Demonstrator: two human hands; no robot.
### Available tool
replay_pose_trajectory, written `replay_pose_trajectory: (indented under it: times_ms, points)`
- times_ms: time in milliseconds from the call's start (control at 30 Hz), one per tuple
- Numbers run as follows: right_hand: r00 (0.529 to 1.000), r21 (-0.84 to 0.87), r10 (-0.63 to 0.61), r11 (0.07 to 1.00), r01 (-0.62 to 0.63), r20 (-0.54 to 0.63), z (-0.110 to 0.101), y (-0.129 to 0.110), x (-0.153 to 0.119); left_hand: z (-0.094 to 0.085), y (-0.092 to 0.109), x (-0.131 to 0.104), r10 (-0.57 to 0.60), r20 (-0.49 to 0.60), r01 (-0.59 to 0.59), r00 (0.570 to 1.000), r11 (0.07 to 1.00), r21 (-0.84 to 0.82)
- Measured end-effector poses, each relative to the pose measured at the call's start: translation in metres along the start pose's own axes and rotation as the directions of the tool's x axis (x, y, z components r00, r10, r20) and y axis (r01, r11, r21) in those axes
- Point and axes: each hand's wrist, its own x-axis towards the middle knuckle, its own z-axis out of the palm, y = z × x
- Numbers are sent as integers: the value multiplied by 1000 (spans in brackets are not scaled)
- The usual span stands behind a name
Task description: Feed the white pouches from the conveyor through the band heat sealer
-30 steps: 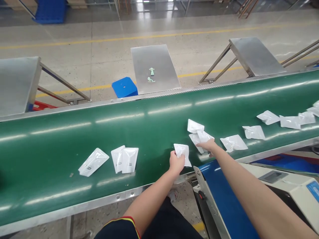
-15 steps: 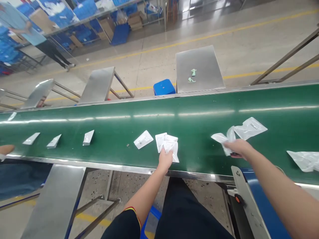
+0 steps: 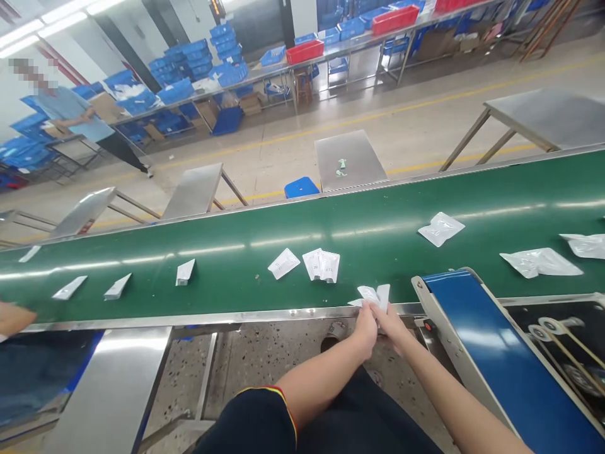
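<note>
My left hand (image 3: 365, 333) and my right hand (image 3: 390, 325) meet at the near edge of the green conveyor belt (image 3: 227, 284). Both are closed on small white packets (image 3: 369, 294), which fan out above the fingers; I cannot tell how they are shared between the hands. Beyond my left hand, overlapping white packets (image 3: 329, 267) lie flat on the belt, with a single packet (image 3: 283, 263) just left of them. Farther right are a crumpled-looking white packet (image 3: 441, 229) and a longer one (image 3: 541, 261).
Several packets, one of them a tilted packet (image 3: 185, 272), lie along the belt's left part. A blue side conveyor (image 3: 501, 340) meets the near edge at right. A co-worker's hand (image 3: 14, 318) is at far left. Metal tables (image 3: 350, 157) and a blue stool (image 3: 301, 187) stand beyond.
My left hand has moved right and towards me, leaving some packets on the belt. My right hand has come left with packets to meet it. The view has tilted up.
</note>
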Motion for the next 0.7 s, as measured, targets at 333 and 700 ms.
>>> replay_pose_trajectory:
  times_ms: [333, 700]
  points:
    - [981, 331, -70, 935, 127, -179, 16, -63, 76, -99, 103, 58, 441, 5, -405, 898, 820, 406]
    - [951, -241, 53, 962, -131, -305, 90, -102, 149, -233, 164, 131, -5, -416, 150, 910, 936, 318]
